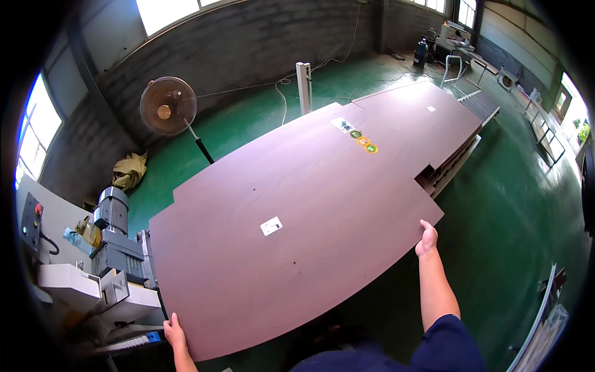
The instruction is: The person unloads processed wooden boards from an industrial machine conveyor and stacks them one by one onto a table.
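Observation:
A large, flat brownish-pink panel [334, 217] lies across the middle of the view, its near edge toward my body. My left hand [175, 332] grips its near left edge, thumb on top and fingers mostly hidden beneath. At the near right corner, my right hand [427, 239] holds the edge the same way. A small white label [271, 225] is stuck on the surface, along with a few dark specks. Beyond, a stack of similar panels [427, 118] carries round green and yellow stickers [363, 141]; where the far edge of the held panel ends is hard to tell.
To the left stands a machine with a grey motor [113, 211] and a control box [31, 222] with a red button. A fan [167, 106] and a white post [304, 88] rise behind the panels. A roller conveyor [480, 105] sits at the far right on the green floor [496, 211].

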Motion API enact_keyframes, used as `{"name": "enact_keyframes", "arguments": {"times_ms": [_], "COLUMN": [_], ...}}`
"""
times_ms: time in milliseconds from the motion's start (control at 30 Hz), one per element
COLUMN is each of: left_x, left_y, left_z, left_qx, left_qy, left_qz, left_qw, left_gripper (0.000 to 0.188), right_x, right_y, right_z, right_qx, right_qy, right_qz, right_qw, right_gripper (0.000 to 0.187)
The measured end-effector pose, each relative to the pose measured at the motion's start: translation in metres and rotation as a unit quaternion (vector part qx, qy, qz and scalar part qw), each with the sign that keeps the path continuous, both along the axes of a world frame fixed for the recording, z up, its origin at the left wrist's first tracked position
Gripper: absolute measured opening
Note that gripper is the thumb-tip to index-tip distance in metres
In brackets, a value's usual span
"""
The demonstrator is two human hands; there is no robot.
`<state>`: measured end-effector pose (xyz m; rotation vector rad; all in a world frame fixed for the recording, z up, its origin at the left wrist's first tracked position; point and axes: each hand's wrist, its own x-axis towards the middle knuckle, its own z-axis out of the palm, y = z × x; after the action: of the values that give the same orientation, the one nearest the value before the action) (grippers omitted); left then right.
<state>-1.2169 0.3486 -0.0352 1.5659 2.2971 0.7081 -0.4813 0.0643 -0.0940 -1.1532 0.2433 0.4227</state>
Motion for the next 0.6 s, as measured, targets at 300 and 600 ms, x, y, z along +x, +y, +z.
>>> {"name": "enact_keyframes", "arguments": {"times_ms": [300, 600], "left_x": [0.033, 0.088], "left_y": [0.073, 0.088], "left_z": [-0.022, -0.014], "left_qx": [0.078, 0.07], "left_qy": [0.009, 0.017], "left_qz": [-0.074, -0.056], "left_qw": [0.994, 0.996], "left_gripper": [0.034, 0.038], "right_x": [0.027, 0.086], "right_y": [0.075, 0.117], "right_z": [0.029, 0.02], "right_qx": [-0.045, -0.18], "right_qy": [-0.03, -0.084], "right_qz": [-0.124, -0.069], "right_qw": [0.991, 0.978], "right_gripper": [0.072, 0.083]}}
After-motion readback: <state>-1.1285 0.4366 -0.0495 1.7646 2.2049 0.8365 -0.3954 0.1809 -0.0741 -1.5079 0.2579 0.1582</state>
